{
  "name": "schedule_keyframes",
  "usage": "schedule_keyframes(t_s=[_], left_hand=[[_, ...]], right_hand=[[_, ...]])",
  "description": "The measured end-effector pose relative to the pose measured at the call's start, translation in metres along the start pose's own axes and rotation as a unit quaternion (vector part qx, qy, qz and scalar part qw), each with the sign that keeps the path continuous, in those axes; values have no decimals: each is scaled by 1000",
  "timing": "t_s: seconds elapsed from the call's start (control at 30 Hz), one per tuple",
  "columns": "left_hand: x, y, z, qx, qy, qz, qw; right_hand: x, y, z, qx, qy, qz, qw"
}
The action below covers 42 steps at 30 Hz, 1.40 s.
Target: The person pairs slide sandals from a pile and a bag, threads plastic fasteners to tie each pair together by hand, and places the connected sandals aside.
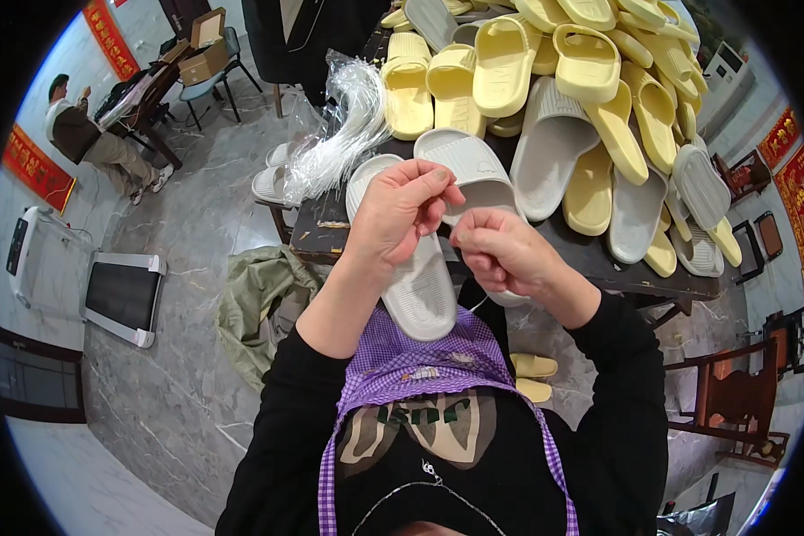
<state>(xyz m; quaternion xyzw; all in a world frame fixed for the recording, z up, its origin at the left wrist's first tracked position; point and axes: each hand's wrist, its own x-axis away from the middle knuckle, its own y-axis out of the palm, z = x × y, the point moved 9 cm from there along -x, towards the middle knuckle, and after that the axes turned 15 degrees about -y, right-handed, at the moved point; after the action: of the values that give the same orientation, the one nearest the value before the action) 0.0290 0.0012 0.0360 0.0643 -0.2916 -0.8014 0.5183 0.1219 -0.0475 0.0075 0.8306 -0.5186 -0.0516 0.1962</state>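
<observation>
Both my hands are closed in pinches near the table's front edge, close to each other. My left hand (395, 210) is over one light grey slide slipper (424, 299), whose sole end juts past the table edge toward my apron. My right hand (514, 255) is just right of it, in front of a second light grey slide slipper (463, 159). Whatever thin thing the fingertips may hold is too small to make out. Left of the slippers lies a bundle of thin clear plastic strands (353, 147) in a clear bag.
A big heap of yellow slippers (505, 67), with grey ones among them, covers the dark table (317, 219). An olive cloth sack (255, 295) is on the floor to the left. Yellow slippers (534, 365) lie under the table. Another person (98, 129) sits far left.
</observation>
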Motion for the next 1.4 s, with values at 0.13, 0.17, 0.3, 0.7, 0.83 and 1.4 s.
schedule_keyframes(t_s=[0.13, 0.17, 0.3, 0.7, 0.83, 1.4], left_hand=[[4, -5, -6, 22, -31, -36, 999], [6, -6, -6, 44, -38, -38, 998], [13, -18, -5, 121, -36, -5, 992], [49, -15, -56, 127, -73, -64, 987], [43, 12, -93, 87, -137, -70, 984], [29, 1, -62, 176, -94, -69, 978]], right_hand=[[24, 8, 1, 63, 19, -66, 996], [31, 12, -2, 106, 18, -95, 990], [39, 1, -30, 216, -42, -81, 972], [40, -100, -94, 304, -292, 141, 896], [12, -65, -47, -321, -215, 102, 917], [9, -23, -37, 157, -269, 60, 948]])
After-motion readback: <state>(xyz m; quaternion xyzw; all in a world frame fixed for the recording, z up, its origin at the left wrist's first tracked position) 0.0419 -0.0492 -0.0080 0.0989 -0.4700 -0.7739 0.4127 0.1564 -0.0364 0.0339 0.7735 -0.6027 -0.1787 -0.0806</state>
